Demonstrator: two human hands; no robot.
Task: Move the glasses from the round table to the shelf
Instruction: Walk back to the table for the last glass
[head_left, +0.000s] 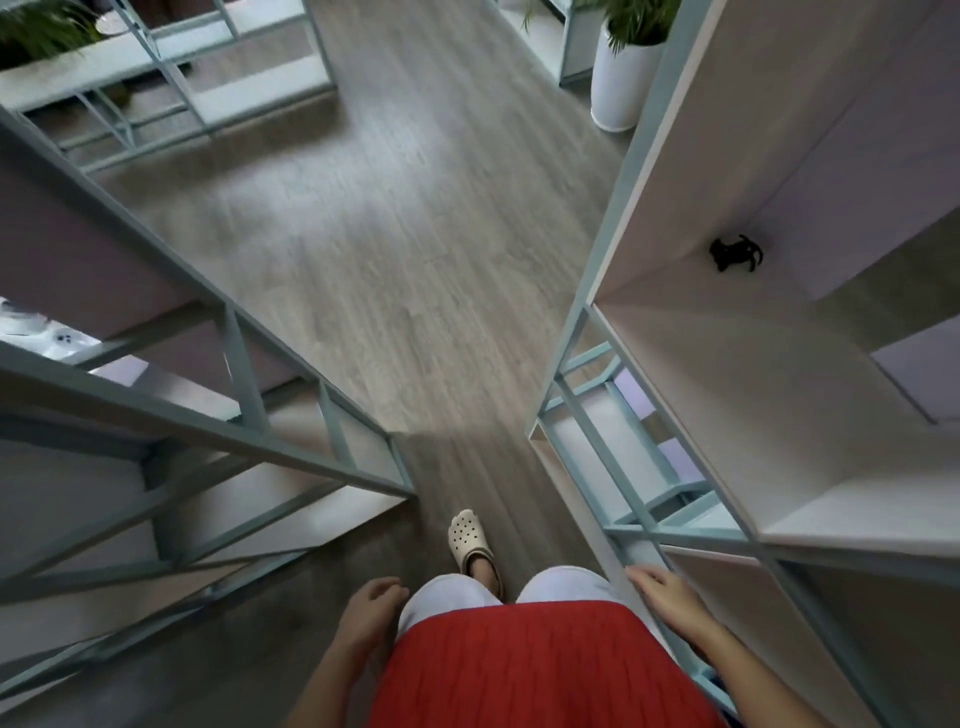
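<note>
A pair of black glasses (735, 253) lies folded on a white board of the shelf unit (691, 364) at the right. My left hand (375, 597) hangs low at my side with its fingers loosely curled and nothing in it. My right hand (662, 592) also hangs low, fingers stretched out and apart, next to the blue frame of the right shelf unit, holding nothing. The round table is not in view.
A second blue-framed shelf unit (208, 395) stands at the left, forming a narrow aisle over the grey wooden floor (395, 249). A white planter (621, 78) with a green plant stands at the far right. More shelving and plants stand at the far left.
</note>
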